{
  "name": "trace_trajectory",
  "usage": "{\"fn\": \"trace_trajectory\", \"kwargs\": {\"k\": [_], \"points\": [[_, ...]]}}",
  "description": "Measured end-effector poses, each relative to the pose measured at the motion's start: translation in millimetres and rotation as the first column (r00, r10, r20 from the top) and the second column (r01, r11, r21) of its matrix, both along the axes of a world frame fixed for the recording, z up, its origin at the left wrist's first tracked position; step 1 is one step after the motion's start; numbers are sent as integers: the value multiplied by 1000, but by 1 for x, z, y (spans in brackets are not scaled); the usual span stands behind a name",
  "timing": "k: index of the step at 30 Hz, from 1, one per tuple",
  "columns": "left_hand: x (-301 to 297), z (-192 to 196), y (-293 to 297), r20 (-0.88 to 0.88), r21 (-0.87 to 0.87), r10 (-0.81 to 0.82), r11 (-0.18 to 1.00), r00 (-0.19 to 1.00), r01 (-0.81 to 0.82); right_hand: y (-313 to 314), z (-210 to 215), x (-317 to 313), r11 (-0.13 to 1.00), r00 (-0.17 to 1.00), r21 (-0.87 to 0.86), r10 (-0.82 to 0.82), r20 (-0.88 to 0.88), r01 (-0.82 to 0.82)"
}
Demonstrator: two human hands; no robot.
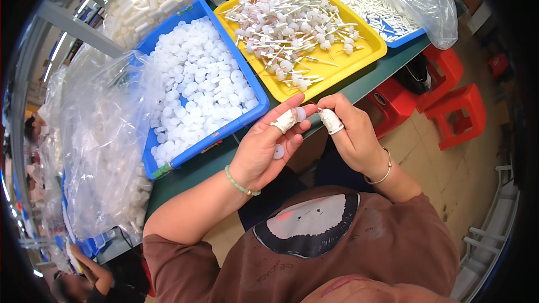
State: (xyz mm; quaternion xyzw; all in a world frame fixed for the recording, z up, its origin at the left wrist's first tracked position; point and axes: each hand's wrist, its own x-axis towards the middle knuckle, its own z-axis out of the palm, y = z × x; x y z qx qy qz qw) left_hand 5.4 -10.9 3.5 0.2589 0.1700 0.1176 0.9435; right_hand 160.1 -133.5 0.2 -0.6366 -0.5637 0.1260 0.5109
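Both hands are raised in front of my chest, close together, at the table's near edge. My left hand (pixel 255 157) is turned palm up and pinches a round white plastic disc (pixel 300 114) between thumb and forefinger. A second white disc (pixel 278 151) rests against its curled fingers. My right hand (pixel 356 137) is closed in a pinch just right of the held disc; something thin and reddish shows at its fingertips, too small to make out. White wrapping covers both thumbs.
A blue tray (pixel 259 113) heaped with white discs stands left; a yellow tray (pixel 368 56) of stemmed pieces is ahead. Another blue tray (pixel 405 39) holds white tubes. Plastic bags (pixel 101 146) lie left. Red stools (pixel 457 115) stand right. Another person (pixel 92 275) sits lower left.
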Motion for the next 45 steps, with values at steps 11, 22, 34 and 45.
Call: {"fn": "trace_trajectory", "kwargs": {"k": [11, 22, 34, 45], "points": [[4, 10, -5, -93, 126, 40, 992, 995, -28, 9, -1, -6, 959, 995, 267, -98, 12, 91], [5, 10, -9, -101, 166, 76, 984, 992, -58, 3, 1, 1, 971, 882, 231, -159, 444, 59], [3, 11, -9, -164, 271, 69, 962, 984, -23, -2, 8, 0, 992, 990, 115, -71, 118, 58], [3, 12, -7, -221, 283, -6, 956, 975, 70, -9, 11, 7, 997, 995, -74, 28, -97, -36]]}}
